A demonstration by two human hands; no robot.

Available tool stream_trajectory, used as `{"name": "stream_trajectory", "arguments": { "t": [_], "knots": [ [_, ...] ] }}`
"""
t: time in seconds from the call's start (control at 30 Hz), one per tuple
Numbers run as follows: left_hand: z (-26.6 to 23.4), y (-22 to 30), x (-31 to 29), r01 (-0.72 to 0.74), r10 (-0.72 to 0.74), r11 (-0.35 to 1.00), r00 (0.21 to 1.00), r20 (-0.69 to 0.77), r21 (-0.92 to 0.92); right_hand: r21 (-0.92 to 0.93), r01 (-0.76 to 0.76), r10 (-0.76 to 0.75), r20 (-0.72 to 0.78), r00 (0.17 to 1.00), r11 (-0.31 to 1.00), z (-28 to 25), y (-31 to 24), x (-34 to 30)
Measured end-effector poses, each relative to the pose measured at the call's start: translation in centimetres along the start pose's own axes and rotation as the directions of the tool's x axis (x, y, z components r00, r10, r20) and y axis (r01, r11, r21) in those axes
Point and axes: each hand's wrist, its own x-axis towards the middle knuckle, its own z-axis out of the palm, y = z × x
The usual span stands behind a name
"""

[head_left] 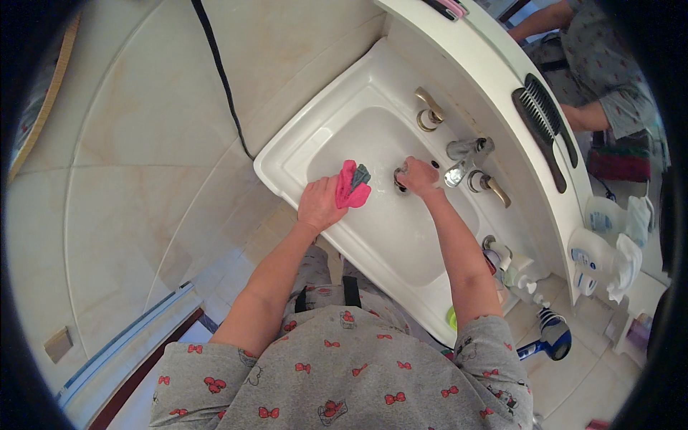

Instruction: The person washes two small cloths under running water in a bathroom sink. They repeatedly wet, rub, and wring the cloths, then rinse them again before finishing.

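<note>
My left hand (319, 204) is closed around a bunched pink cloth (347, 195) with a grey-green part (360, 176), over the near left rim of a white sink (283, 152). Down in the basin, my right hand (418, 176) is curled at the dark, metal-ringed drain (399, 180). Its fingers point downward, and whatever they grip is hidden. Beyond that hand stands the chrome faucet spout (459, 166), between two brass-coloured lever handles, one at the far side (428, 115) and one nearer (490, 188).
A black hairbrush (548, 161) lies on the curved white shelf (502, 79) below a mirror. White bottles (592, 249) stand at its right end. Pump bottles (517, 271) crowd the sink's right corner, near a blue hair dryer (553, 338). A black cord (218, 72) hangs along the tiled wall.
</note>
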Motion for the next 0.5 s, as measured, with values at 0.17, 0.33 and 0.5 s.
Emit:
{"name": "stream_trajectory", "arguments": {
  "t": [0.17, 0.33, 0.5],
  "knots": [
    [0.4, -0.4, -0.1, 0.015, -0.015, 1.0, 1.0, 0.025, -0.011, -0.025, -0.054, 0.055, 0.051, 0.997, 0.998, 1.7, 0.9, -0.1],
    [0.3, -0.3, 0.0, 0.032, -0.032, 0.999, 0.998, 0.051, -0.012, -0.027, -0.121, 0.12, -0.015, 0.993, 0.992, 3.2, 2.3, -0.9],
    [0.4, -0.4, 0.0, 0.027, -0.028, 1.0, 0.999, 0.046, 0.01, 0.062, -0.088, 0.096, -0.157, 0.983, 0.994, 6.2, 3.4, -2.6]
  ]
}}
